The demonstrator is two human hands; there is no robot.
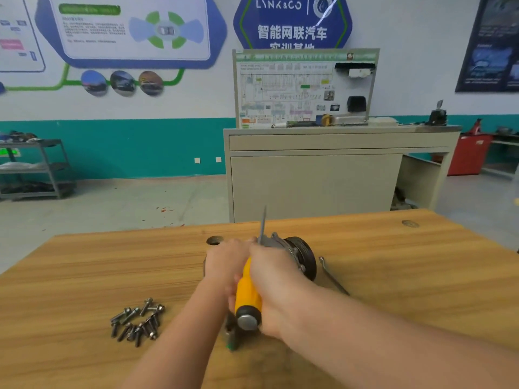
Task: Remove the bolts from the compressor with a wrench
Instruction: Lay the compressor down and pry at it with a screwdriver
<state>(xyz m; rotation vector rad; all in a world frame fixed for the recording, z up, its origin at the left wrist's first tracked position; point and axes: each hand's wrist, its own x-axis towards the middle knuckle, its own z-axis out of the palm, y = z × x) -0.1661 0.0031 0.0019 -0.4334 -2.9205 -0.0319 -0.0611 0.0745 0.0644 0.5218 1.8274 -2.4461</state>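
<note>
The compressor [300,255] lies on the wooden table [393,276], its black pulley facing right; my hands hide most of its body. My right hand [273,279] grips a screwdriver with a yellow handle [247,299], whose metal shaft [263,226] points up and away over the compressor. My left hand [224,262] rests on the compressor's left side; its fingers are hidden. A pile of several removed bolts [137,321] lies on the table to the left. A wrench [332,279] lies on the table just right of the pulley.
A small dark part with a green tip [231,336] sits under the screwdriver handle. The table has a round hole [214,240] behind my left hand. Beyond the table stand a beige cabinet [314,186] with a display board and a grey shelf cart [33,169].
</note>
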